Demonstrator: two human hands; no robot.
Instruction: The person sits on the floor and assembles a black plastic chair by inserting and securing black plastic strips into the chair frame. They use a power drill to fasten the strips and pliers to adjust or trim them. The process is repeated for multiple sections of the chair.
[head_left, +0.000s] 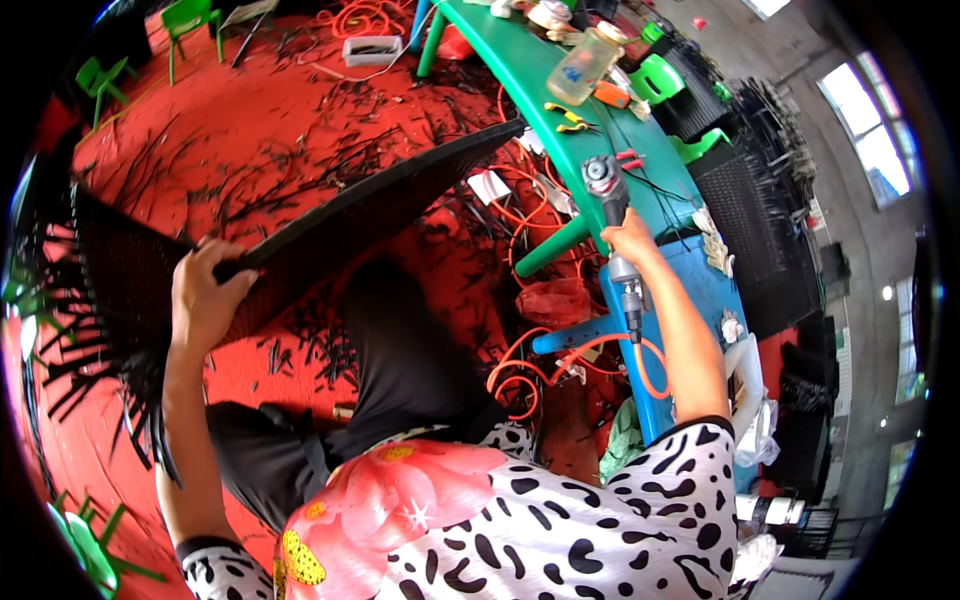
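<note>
My left hand (207, 292) is closed around the edge of a black woven panel (385, 185), which stands tilted in front of my legs. Loose black strips (85, 345) stick out from its left side. In my right hand (630, 240) is a grey and black air tool (625, 272) with a round metal head, held over the green and blue tables and apart from the panel. An orange air hose (655, 372) runs from its lower end. What lies under my left fingers is partly hidden.
On the green table (530, 75) lie yellow-handled pliers (570, 120), a clear jar (585, 68) and a red-handled tool (630, 160). A blue table (660, 290) adjoins it. Black offcuts litter the red floor (250, 110); looped hose lies beneath the tables. Green chairs (185, 22) stand far left.
</note>
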